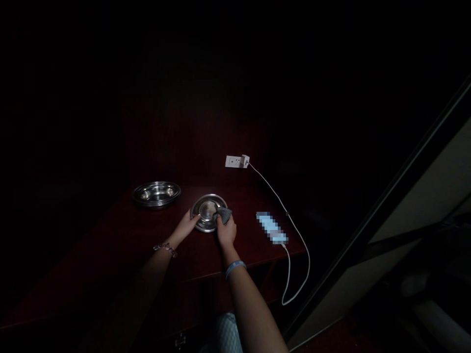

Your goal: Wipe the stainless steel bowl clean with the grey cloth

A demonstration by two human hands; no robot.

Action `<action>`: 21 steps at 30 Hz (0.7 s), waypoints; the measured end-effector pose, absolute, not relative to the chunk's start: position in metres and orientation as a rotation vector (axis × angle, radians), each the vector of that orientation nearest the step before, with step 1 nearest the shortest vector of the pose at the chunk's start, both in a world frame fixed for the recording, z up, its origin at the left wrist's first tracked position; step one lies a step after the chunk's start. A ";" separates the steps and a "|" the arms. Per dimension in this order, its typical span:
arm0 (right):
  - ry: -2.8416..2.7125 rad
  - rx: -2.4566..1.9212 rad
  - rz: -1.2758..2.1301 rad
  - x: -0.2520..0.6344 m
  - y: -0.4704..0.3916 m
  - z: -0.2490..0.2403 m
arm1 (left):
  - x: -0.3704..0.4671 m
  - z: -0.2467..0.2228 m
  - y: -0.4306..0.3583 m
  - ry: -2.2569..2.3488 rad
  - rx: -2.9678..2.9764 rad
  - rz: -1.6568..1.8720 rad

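A round, shiny metal plate is tilted above the dark red table. My left hand grips its left rim, the thumb lying over the edge. In my right hand is a bunched grey cloth, pressed against the right side of the plate's inner face. The fingers beneath the cloth are partly hidden. Further left on the table sit metal dishes, which look stacked.
A lit, blurred phone lies right of my hands. Its white cable loops past the table edge and up to a charger in the wall socket. A dark-framed panel slants at the right.
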State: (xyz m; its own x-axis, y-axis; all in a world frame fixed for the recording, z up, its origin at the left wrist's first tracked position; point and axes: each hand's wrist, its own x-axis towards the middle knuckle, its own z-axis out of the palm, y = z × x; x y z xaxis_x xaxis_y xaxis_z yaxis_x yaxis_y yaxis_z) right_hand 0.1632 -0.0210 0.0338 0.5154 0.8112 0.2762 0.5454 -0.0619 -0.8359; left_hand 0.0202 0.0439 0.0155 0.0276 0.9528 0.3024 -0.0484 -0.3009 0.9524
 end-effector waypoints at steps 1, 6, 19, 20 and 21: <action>-1.145 -1.738 0.324 0.163 -0.021 0.034 | 0.020 0.016 0.044 0.990 1.408 1.419; -1.125 -1.744 0.347 0.163 -0.020 0.034 | 0.018 0.014 0.046 0.994 1.454 1.416; -1.198 -1.753 0.353 0.162 -0.022 0.034 | 0.017 0.012 0.047 1.011 1.367 1.379; -1.207 -1.759 0.351 0.162 -0.022 0.034 | 0.017 0.012 0.047 1.016 1.355 1.380; -1.213 -1.765 0.349 0.162 -0.023 0.034 | 0.017 0.012 0.048 1.019 1.349 1.381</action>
